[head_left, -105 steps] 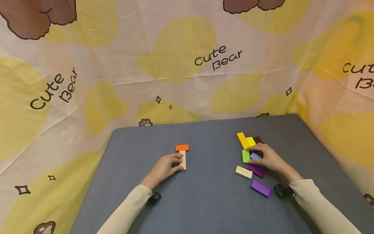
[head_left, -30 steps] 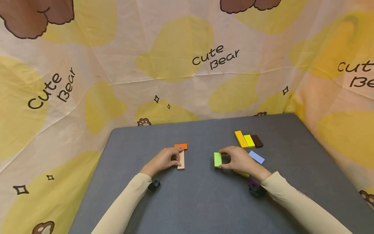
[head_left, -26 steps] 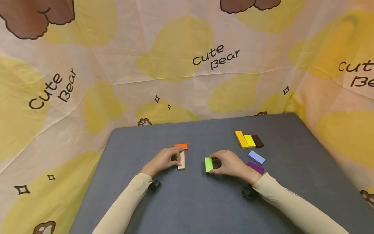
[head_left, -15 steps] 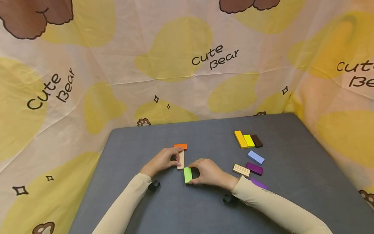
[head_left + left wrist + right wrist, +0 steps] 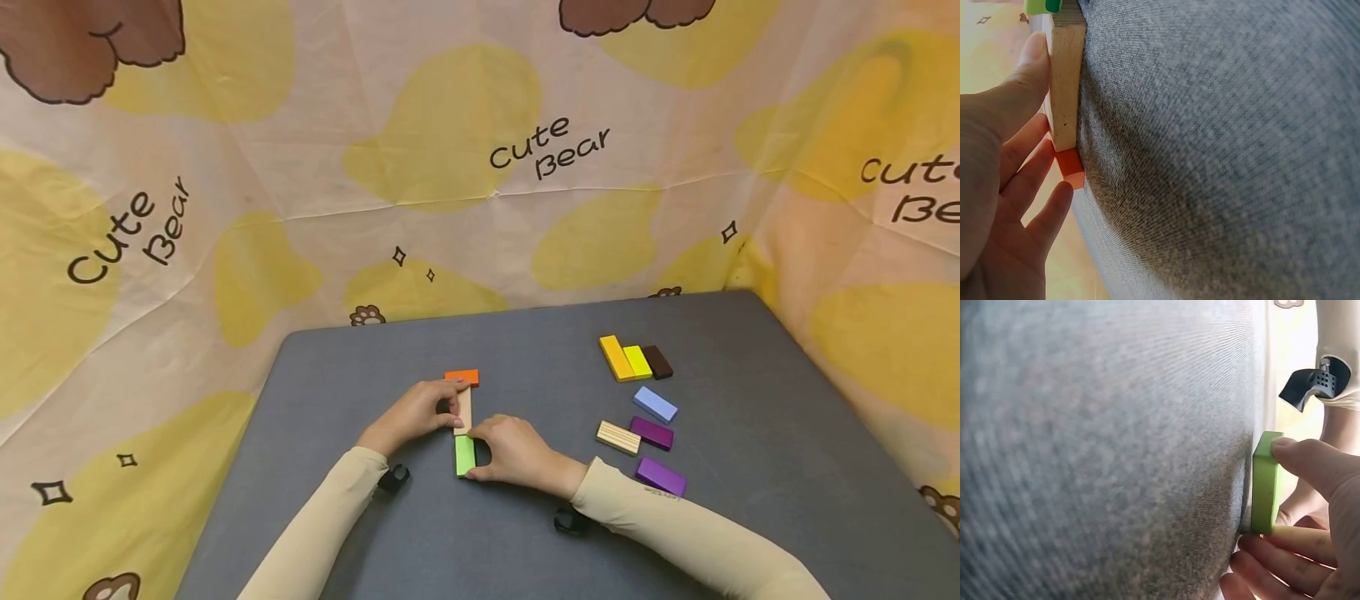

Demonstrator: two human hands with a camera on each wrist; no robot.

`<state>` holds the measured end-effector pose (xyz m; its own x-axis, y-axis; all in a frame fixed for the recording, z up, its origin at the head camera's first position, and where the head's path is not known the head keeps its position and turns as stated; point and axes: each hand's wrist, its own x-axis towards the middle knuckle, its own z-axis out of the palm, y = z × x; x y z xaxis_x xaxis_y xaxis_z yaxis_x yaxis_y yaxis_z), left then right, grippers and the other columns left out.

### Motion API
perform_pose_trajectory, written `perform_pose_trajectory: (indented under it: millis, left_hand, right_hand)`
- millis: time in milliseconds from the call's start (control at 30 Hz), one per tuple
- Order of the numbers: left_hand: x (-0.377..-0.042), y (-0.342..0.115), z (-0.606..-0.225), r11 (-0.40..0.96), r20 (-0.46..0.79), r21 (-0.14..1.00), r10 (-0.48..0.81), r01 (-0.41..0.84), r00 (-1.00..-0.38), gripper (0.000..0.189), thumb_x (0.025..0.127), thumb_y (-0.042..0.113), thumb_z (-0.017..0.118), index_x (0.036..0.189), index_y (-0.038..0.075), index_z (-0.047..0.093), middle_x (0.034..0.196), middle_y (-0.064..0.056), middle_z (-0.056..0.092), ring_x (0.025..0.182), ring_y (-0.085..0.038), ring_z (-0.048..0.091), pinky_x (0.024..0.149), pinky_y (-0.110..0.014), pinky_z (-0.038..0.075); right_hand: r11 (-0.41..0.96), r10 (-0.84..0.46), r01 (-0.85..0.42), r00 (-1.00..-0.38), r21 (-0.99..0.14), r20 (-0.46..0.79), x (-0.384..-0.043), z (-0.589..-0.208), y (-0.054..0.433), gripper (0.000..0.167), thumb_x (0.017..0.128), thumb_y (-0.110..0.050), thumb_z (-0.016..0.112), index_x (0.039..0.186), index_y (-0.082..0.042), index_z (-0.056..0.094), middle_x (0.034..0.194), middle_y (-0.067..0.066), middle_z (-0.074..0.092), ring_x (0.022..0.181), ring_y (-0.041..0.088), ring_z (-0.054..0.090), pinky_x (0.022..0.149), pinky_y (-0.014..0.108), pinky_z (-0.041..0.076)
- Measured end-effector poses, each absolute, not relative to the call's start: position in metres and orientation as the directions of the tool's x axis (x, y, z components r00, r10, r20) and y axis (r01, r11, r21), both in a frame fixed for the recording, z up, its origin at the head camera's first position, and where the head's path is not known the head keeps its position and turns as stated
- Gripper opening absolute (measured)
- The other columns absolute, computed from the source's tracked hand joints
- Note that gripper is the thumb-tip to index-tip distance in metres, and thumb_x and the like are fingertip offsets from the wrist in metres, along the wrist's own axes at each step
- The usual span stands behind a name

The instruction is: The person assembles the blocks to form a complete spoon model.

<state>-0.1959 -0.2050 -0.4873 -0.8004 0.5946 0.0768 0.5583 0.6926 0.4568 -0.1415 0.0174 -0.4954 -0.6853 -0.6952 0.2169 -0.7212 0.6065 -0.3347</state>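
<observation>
In the head view, my left hand (image 5: 412, 412) rests its thumb and fingertips on a plain wooden block (image 5: 463, 414), which lies lengthwise below an orange block (image 5: 465, 377). The left wrist view has the thumb against the wooden block (image 5: 1067, 87), with the other fingers near the orange block (image 5: 1070, 167). A light green block (image 5: 465, 457) lies at the wooden block's near end, lined up with it. My right hand (image 5: 521, 454) pinches this green block by its two ends, and the right wrist view shows the thumb on one end of the green block (image 5: 1265, 484).
On the right of the grey table (image 5: 337, 358) lie an orange-yellow block (image 5: 617, 358), a yellow block (image 5: 637, 362), a dark brown block (image 5: 657, 362), a blue block (image 5: 656, 404), a striped wooden block (image 5: 618, 437) and two purple blocks (image 5: 652, 433). Printed cloth (image 5: 450, 167) hangs behind.
My right hand has picked the green block from the group on the right and carried it left to the wooden block's near end. The left hand stays at the wooden block.
</observation>
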Motion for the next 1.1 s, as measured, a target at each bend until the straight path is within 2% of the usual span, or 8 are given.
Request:
perform_pose_trajectory:
  millis: [233, 467, 567, 800, 1100]
  left_hand:
    - [-0.1961, -0.2054, -0.4867, 0.683, 0.086, 0.457, 0.604, 0.57, -0.792, 0.022, 0.082, 0.028, 0.079, 0.075, 0.019, 0.061, 0.14, -0.006, 0.062, 0.125, -0.023, 0.062, 0.089, -0.036, 0.053]
    - [-0.1958, -0.2059, -0.4875, 0.675, 0.101, 0.456, 0.608, 0.58, -0.787, 0.022, 0.082, 0.027, 0.08, 0.075, 0.018, 0.06, 0.139, -0.007, 0.062, 0.126, -0.025, 0.061, 0.095, -0.041, 0.055]
    - [-0.1954, -0.2058, -0.4873, 0.685, 0.086, 0.459, 0.599, 0.565, -0.796, 0.022, 0.082, 0.028, 0.079, 0.075, 0.019, 0.06, 0.14, -0.005, 0.062, 0.127, -0.023, 0.061, 0.095, -0.039, 0.054]
    - [-0.195, -0.2056, -0.4868, 0.697, 0.065, 0.463, 0.589, 0.548, -0.805, 0.023, 0.083, 0.03, 0.079, 0.076, 0.02, 0.059, 0.141, -0.003, 0.061, 0.122, -0.018, 0.063, 0.084, -0.028, 0.048]
    - [-0.1951, -0.2055, -0.4877, 0.699, 0.058, 0.475, 0.581, 0.534, -0.812, 0.023, 0.082, 0.03, 0.079, 0.076, 0.021, 0.059, 0.141, -0.002, 0.061, 0.124, -0.018, 0.062, 0.085, -0.029, 0.048]
  right_hand:
    - [0.611, -0.692, -0.725, -0.684, -0.317, 0.231, -0.1418, -0.4951, 0.0142, 0.048, 0.073, -0.046, 0.084, 0.109, -0.015, 0.074, 0.098, -0.005, 0.074, 0.088, 0.01, 0.065, 0.075, 0.027, 0.056]
    - [0.628, -0.688, -0.725, -0.687, -0.284, 0.232, -0.1395, -0.4945, 0.012, 0.05, 0.073, -0.046, 0.084, 0.109, -0.014, 0.074, 0.097, -0.003, 0.074, 0.087, 0.012, 0.065, 0.072, 0.028, 0.057]
    - [0.634, -0.684, -0.725, -0.688, -0.268, 0.242, -0.138, -0.4951, 0.0111, 0.05, 0.073, -0.047, 0.084, 0.109, -0.014, 0.075, 0.096, -0.003, 0.074, 0.086, 0.012, 0.064, 0.071, 0.027, 0.057]
    - [0.639, -0.682, -0.728, -0.685, -0.248, 0.256, -0.134, -0.4948, 0.01, 0.043, 0.075, -0.047, 0.083, 0.105, -0.015, 0.077, 0.099, -0.003, 0.075, 0.086, 0.011, 0.064, 0.069, 0.026, 0.057]
    - [0.641, -0.684, -0.731, -0.682, -0.232, 0.26, -0.134, -0.4958, 0.01, 0.045, 0.075, -0.048, 0.083, 0.106, -0.015, 0.076, 0.098, -0.004, 0.075, 0.087, 0.011, 0.065, 0.069, 0.027, 0.057]
